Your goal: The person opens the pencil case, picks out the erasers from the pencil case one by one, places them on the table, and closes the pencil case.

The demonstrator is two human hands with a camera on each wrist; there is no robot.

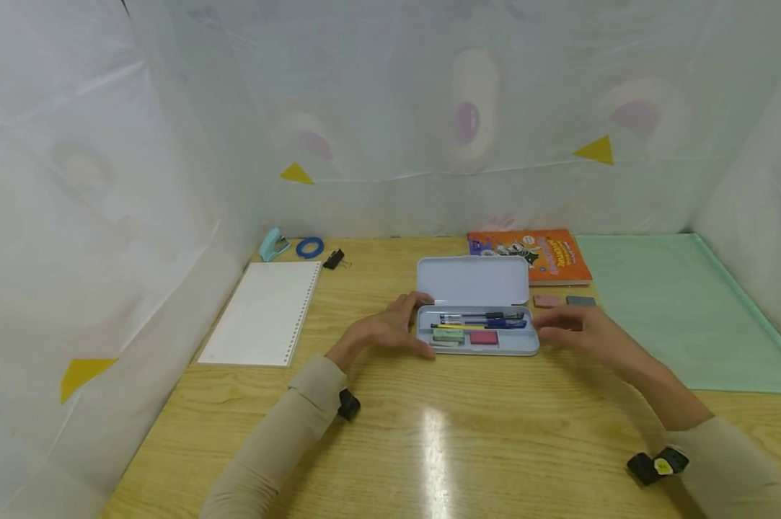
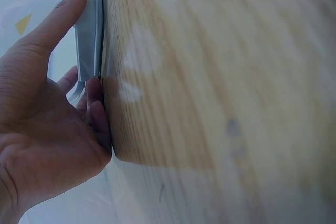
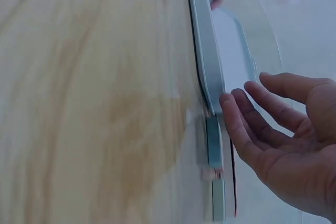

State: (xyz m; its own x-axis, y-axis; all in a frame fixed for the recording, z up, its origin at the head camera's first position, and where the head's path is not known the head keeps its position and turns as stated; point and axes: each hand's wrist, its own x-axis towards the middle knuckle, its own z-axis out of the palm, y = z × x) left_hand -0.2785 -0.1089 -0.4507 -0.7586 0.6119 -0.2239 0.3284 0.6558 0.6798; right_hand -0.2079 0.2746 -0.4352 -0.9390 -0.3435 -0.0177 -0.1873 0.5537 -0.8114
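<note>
A pale blue pencil case (image 1: 477,352) lies on the table with its lid (image 1: 473,280) folded back. In it are several pens (image 1: 494,316), a yellow pencil (image 1: 455,326), a green eraser (image 1: 448,335) and a pink eraser (image 1: 484,337). My left hand (image 1: 393,328) holds the case's left end, thumb along the front side and the other fingers round the back corner, as the left wrist view shows. At the right end, my right hand (image 1: 575,331) has its fingers loosely bent beside the case; whether they touch it is hard to tell.
Behind the case lie an orange book (image 1: 559,252), a pink block (image 1: 547,301) and a grey block (image 1: 580,300). A green mat (image 1: 689,310) covers the right side. To the left are a notebook (image 1: 260,310), a stapler (image 1: 273,245), blue tape (image 1: 309,248) and a binder clip (image 1: 334,258).
</note>
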